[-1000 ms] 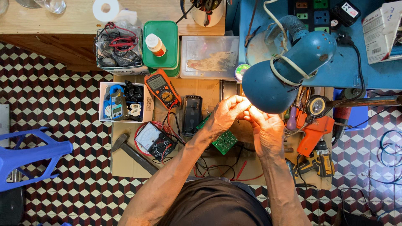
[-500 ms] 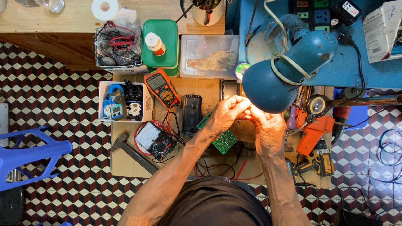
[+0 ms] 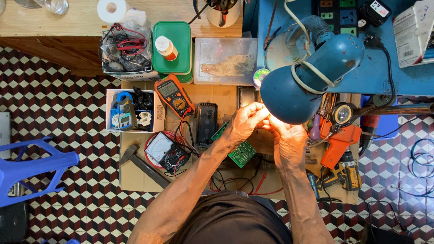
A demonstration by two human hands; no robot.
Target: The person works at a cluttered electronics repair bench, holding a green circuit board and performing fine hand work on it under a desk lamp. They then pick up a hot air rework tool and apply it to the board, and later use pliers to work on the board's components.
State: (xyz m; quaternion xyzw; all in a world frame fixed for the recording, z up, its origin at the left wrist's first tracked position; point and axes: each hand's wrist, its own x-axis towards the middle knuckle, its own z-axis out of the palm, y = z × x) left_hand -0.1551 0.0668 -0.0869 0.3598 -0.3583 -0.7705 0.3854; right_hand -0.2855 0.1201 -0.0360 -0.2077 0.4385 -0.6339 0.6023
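Note:
My left hand (image 3: 246, 123) and my right hand (image 3: 289, 141) meet fingertip to fingertip just under the shade of a blue desk lamp (image 3: 312, 77). Both hands have their fingers curled and pinched together. The lamp's glare washes out whatever lies between them. A green circuit board (image 3: 242, 153) lies on the cardboard-covered bench (image 3: 135, 178) beside my left wrist, with red and black wires (image 3: 235, 183) running out below it.
An orange multimeter (image 3: 174, 95), a round analogue meter (image 3: 165, 151), a black charger-like block (image 3: 207, 123) and a hammer (image 3: 142, 165) lie to the left. A white box of tools (image 3: 131, 110), green containers (image 3: 174, 49), an orange glue gun (image 3: 337, 140) and a blue stool (image 3: 31, 165) surround the bench.

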